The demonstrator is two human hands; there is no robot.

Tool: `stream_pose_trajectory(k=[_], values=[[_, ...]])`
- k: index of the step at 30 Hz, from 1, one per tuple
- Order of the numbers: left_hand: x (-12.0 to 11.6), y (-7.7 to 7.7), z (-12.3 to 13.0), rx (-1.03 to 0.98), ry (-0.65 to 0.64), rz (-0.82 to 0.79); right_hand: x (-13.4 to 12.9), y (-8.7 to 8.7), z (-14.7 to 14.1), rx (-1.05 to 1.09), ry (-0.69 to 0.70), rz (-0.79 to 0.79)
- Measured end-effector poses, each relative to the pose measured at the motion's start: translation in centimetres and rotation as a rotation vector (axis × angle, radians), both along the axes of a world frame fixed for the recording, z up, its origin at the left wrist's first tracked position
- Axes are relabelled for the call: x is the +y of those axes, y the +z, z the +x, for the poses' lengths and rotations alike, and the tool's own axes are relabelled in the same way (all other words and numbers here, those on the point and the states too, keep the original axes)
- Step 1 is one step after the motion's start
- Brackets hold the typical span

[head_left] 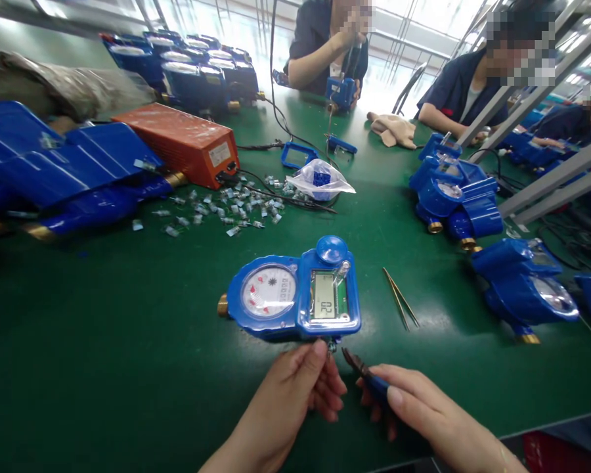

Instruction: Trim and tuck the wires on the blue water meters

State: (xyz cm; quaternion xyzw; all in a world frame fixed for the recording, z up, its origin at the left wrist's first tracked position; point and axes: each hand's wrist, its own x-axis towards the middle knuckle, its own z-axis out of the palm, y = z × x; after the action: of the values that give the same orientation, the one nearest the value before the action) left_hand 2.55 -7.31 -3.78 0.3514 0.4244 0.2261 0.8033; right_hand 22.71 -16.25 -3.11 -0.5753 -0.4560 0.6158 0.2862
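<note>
A blue water meter (266, 295) with a round dial and a small lit-up display lies face up on the green table, its brass end to the left. My left hand (300, 387) is closed at its near edge, thumb and fingers pinching a small clear seal (332, 346) there; the fingers partly hide it. Blue-handled pliers (372, 384) are gripped in my right hand (414, 401). Their dark jaws point toward the seal, a short way apart from it. Gold tweezers (400, 299) lie to the right of the meter.
Many loose clear seals (234, 210) are scattered behind the meter, near an orange power box (192, 144) and a plastic bag (321, 180). Blue meters stand at left (69, 164) and right (453, 190). A co-worker (325, 52) sits opposite, others at right.
</note>
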Motion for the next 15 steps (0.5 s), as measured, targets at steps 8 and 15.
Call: stream_pose_trajectory(k=[8,15], values=[[-0.1,-0.4,0.2,0.072,0.135,0.089,1.4,1.0,-0.7,-0.021,0.033,-0.021],[0.0,-0.7,0.4,0.116,0.148,0.117,1.6,1.4,-0.8,-0.032,0.013,-0.12]])
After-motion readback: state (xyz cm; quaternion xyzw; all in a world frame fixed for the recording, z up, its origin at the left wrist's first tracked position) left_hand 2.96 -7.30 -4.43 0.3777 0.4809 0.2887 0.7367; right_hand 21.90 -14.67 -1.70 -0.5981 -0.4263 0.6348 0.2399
